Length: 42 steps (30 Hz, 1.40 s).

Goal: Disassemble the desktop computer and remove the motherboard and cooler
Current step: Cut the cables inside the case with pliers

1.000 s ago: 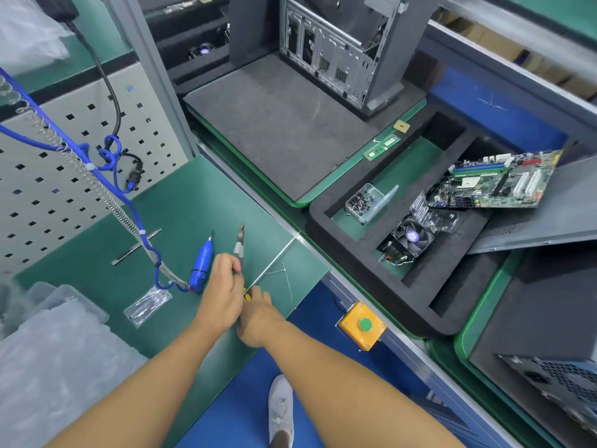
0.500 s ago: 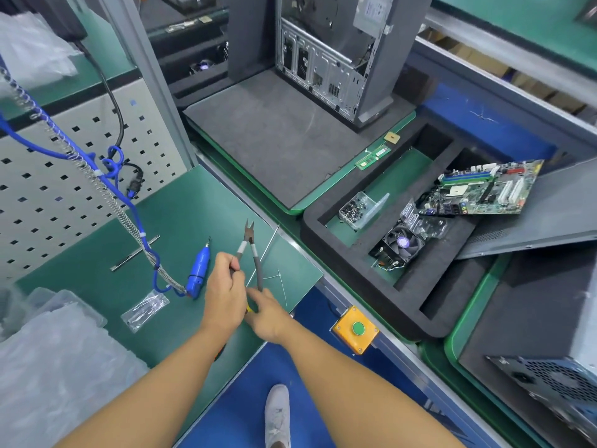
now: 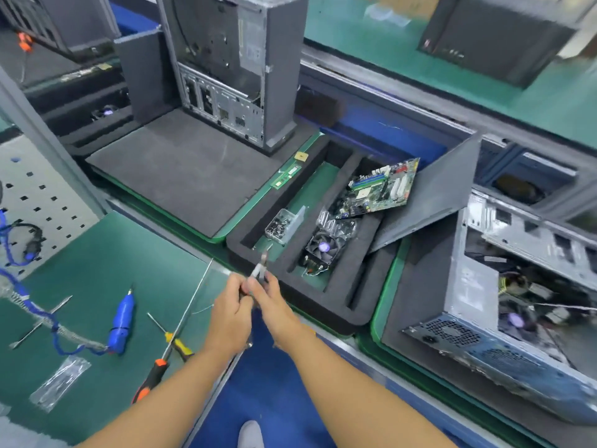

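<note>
Both hands hold small pliers (image 3: 262,265) in the air over the front edge of the black foam tray (image 3: 310,305), jaws pointing away from me. My left hand (image 3: 231,313) and my right hand (image 3: 274,305) each grip a handle. A green motherboard (image 3: 378,189) leans in the tray against a grey side panel (image 3: 433,195). A black fan cooler (image 3: 321,248) lies in the tray slot below it. An opened desktop case (image 3: 517,305) lies on its side at the right. An emptied case (image 3: 235,69) stands upright at the back.
On the green mat to the left lie a blue electric screwdriver (image 3: 121,321) on its coiled cable, a long orange-handled screwdriver (image 3: 161,360), a yellow-handled one (image 3: 176,342) and a small plastic bag (image 3: 59,383). A clear box of screws (image 3: 279,226) sits in the tray. A RAM stick (image 3: 286,176) lies on the mat's edge.
Both hands lifted the pliers off the green mat and carried them right, toward the foam tray. The view swung right, so the open case is now visible.
</note>
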Each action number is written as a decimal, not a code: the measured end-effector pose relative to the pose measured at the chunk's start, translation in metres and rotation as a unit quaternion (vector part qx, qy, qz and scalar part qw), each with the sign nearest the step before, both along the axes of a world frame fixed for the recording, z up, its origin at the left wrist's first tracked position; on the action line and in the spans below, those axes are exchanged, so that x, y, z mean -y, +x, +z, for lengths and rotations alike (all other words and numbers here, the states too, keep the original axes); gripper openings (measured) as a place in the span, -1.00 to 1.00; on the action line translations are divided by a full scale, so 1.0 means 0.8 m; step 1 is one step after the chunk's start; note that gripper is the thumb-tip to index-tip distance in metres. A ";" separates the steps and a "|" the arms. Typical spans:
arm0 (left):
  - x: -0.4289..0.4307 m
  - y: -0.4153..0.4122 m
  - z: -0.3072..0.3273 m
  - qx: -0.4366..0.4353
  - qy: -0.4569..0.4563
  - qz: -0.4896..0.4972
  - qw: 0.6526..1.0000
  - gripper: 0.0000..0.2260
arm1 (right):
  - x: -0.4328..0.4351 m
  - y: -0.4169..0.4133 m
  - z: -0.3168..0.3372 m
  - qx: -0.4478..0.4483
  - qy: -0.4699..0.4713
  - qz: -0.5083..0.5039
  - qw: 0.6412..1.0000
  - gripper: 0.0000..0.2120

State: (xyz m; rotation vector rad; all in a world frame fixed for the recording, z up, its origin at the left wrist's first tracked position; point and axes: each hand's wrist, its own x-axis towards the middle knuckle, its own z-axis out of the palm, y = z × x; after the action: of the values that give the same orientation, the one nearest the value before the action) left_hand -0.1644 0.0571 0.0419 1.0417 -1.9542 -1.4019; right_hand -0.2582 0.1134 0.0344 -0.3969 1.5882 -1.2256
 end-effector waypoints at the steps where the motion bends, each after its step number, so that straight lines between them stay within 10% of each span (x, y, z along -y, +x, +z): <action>1: -0.013 -0.016 0.007 -0.012 -0.001 -0.022 1.000 -0.90 | -0.010 -0.016 0.007 0.030 -0.017 -0.025 0.999 -0.18; 11: -0.139 -0.189 0.096 -0.122 -0.141 -0.172 0.967 -0.73 | -0.137 -0.170 0.131 0.142 -0.180 -0.247 0.942 -0.76; 24: -0.353 -0.399 0.150 -0.160 -0.045 -0.295 0.941 -0.87 | -0.403 -0.318 0.187 0.075 -0.210 -0.353 0.909 -0.70; 34: -0.425 -0.525 0.097 0.127 -0.047 -0.346 0.928 -0.84 | -0.532 -0.378 0.151 0.146 -0.028 -0.423 0.894 -0.80; 42: -0.449 -0.556 0.062 0.108 -0.176 -0.441 0.874 -0.69 | -0.557 -0.391 0.129 0.176 -0.009 -0.441 0.880 -0.74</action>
State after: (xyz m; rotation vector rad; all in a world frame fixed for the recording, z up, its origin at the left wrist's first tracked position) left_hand -0.6090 0.4165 0.0916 0.0898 -2.9056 -1.2567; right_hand -0.5714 0.5592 0.1374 0.6001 1.4509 -1.8536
